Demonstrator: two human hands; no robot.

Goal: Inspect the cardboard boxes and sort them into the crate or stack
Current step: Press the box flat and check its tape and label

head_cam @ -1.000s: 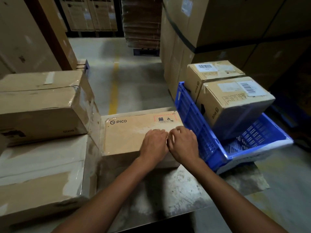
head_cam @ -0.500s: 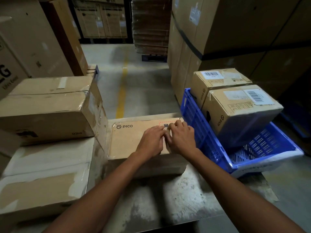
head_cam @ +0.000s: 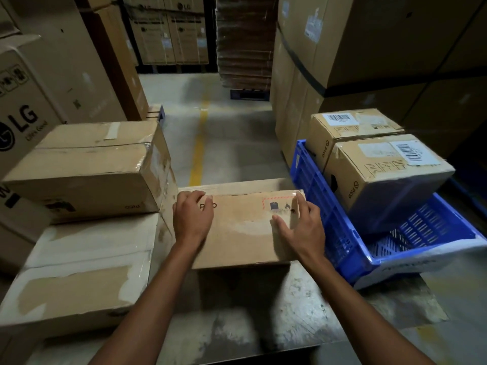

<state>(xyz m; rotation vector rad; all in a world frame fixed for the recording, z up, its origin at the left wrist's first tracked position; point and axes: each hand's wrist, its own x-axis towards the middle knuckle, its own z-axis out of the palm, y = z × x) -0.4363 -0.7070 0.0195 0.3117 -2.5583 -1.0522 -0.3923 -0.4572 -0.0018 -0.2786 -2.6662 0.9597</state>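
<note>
Bench (head_cam: 237, 327) metal nearest; box (head_cam: 245, 233) rested on it between stack (head_cam: 87, 167) and crate (head_cam: 316, 206). Left hand (head_cam: 193, 219) hooked over far-left corner, right hand (head_cam: 303, 227) laid flat at right edge, hands apart, likely for tilting and inspection. Beyond, two sorted boxes (head_cam: 382, 180) lodged in crate.

The left hand (head_cam: 192, 219) and right hand (head_cam: 303, 229) have spread apart on the box (head_cam: 245, 233).

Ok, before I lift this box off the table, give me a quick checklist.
Left hand grips brown PICO cardboard box at its far left corner: ok.
Right hand rests on top, fingers spread, no grip: not ok.
Blue plastic crate has free space at its near end: ok.
Crate sits level: not ok, tilted.
Left-hand stack of taped cardboard boxes has a flat top: ok.
Box's underside undamaged: cannot tell.
</note>
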